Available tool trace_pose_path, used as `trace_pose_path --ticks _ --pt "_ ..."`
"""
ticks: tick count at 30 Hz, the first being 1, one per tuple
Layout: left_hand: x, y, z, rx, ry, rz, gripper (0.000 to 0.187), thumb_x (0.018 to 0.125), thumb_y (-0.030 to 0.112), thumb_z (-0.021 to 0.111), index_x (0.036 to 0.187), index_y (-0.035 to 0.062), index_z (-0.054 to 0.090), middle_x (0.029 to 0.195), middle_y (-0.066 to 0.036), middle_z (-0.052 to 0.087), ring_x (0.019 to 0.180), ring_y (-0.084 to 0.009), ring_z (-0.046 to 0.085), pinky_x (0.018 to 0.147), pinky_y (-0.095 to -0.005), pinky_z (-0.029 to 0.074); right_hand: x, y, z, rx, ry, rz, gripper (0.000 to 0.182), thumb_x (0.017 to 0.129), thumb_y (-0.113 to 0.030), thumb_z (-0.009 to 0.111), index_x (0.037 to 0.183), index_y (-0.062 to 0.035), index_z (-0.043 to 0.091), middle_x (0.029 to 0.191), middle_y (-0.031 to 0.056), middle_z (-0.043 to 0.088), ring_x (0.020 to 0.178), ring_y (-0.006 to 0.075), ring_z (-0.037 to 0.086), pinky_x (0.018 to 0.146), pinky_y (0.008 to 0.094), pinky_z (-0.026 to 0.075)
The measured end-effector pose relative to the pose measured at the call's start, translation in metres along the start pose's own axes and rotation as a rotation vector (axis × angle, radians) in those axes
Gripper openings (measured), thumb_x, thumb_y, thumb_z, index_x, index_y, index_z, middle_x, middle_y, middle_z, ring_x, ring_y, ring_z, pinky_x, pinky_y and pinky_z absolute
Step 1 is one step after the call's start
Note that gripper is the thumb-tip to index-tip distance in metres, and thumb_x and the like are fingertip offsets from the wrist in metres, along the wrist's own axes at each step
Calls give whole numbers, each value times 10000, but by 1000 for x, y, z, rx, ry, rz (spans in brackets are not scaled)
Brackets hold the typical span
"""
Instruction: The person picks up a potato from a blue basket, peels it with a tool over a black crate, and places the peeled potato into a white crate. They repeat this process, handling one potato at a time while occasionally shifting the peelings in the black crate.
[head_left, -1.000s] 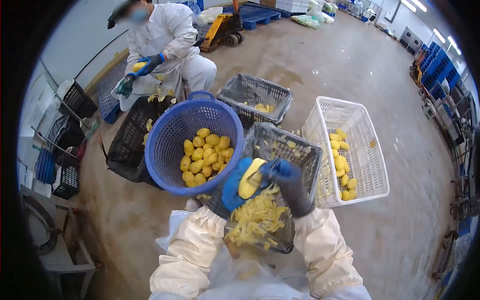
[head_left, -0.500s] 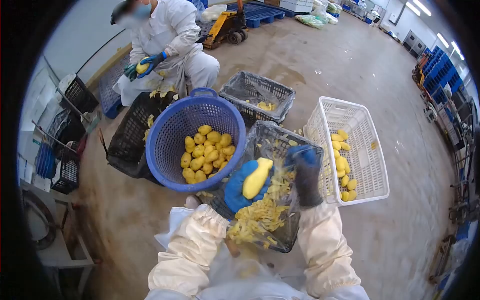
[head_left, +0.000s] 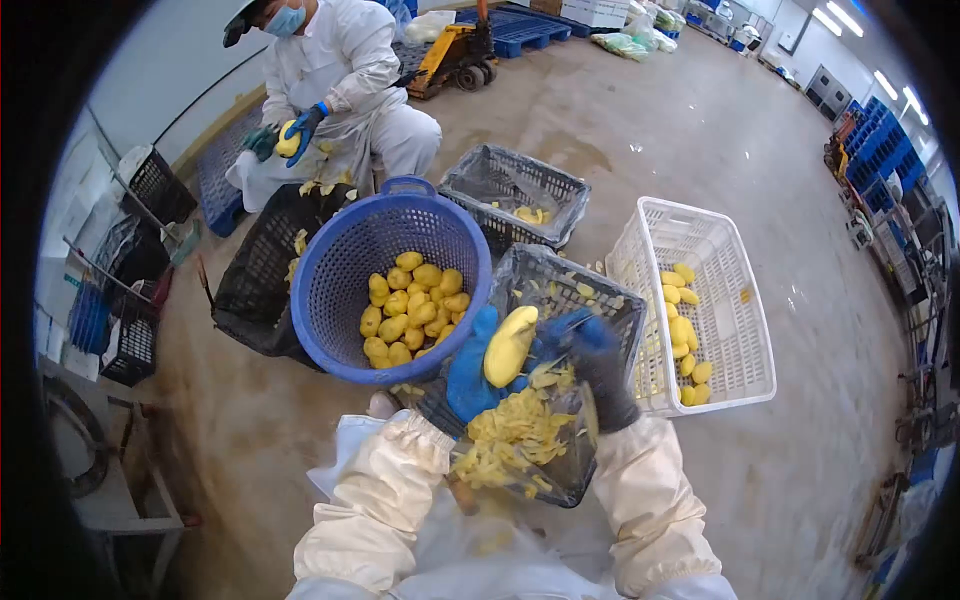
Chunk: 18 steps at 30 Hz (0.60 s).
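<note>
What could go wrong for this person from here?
The potato might slip from the left hand onto the peelings. The right hand, blurred close beside it, could knock the potato loose or catch the other hand. Peelings heaped toward the near end of the black crate might spill over.

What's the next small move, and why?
I'd probably turn the held potato slightly in the left hand, showing another side to the right hand: it sits above the black crate with peelings, right hand close alongside. Blur hides whether that hand holds anything.
</note>
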<state>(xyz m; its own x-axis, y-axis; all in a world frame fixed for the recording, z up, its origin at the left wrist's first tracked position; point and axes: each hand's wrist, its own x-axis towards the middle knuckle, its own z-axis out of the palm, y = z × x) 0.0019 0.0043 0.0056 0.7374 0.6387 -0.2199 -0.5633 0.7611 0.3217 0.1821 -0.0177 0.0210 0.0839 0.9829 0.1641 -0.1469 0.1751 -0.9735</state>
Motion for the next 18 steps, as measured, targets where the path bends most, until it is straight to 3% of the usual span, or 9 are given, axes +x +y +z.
trace_pose_path --ticks 1,2,4,6,10,12,14,15,18 --pt "-2 -1 8 -72 -17 10 531 929 501 457 1212 54 506 941 -117 633 718 -249 644 517 -339 552 -8 -11 12 -144 -161 79 135 891 -162 603 902 -28 595 750 38 607 669 113 586 653 251 477" --pt "-5 -2 12 -143 -30 16 533 930 500 455 1213 52 505 942 -120 633 715 -251 644 509 -334 546 -5 -11 9 -139 -161 85 135 891 -162 603 902 -28 595 750 38 607 669 113 586 653 251 477" --pt "-7 -6 2 -19 11 -15 527 933 495 454 1219 56 503 947 -118 634 705 -247 642 488 -313 526 9 -16 -7 73 138 -4 145 891 -171 607 901 -26 594 761 42 613 670 117 592 649 258 479" --pt "-6 -4 2 45 3 -76 518 934 487 459 1214 54 506 940 -114 634 701 -237 633 476 -289 504 17 -6 -31 186 132 39 148 900 -168 599 909 -20 597 771 50 615 655 121 587 613 253 475" --pt "-6 -2 3 174 41 -36 545 927 509 457 1200 41 509 956 -118 618 734 -217 611 496 -281 491 4 -6 0 42 -41 73 114 878 -128 605 915 -20 615 756 46 614 641 117 578 591 245 465" --pt "-6 -9 -6 114 -22 -57 558 925 525 447 1192 42 524 988 -124 616 764 -213 616 509 -280 495 16 -10 -21 9 297 10 113 875 -131 599 890 -20 612 738 41 604 622 115 565 582 242 457" --pt "-7 -6 -4 161 -97 -25 544 927 496 468 1207 32 515 1019 -132 613 814 -218 622 576 -282 527 25 -13 -35 71 322 -32 141 893 -155 575 845 -25 599 704 31 583 616 124 563 575 250 459" --pt "-5 -5 0 164 -101 -22 544 927 496 468 1207 32 515 1019 -132 613 814 -218 622 576 -282 527 19 -11 -31 117 253 -22 135 890 -148 581 852 -21 603 714 35 590 631 123 569 585 250 461" --pt "0 -4 2 55 55 242 538 933 450 490 1251 17 474 1071 -129 602 885 -226 622 705 -301 552 -12 -21 15 190 56 99 120 881 -129 597 896 -11 614 750 49 613 667 118 578 621 248 466"
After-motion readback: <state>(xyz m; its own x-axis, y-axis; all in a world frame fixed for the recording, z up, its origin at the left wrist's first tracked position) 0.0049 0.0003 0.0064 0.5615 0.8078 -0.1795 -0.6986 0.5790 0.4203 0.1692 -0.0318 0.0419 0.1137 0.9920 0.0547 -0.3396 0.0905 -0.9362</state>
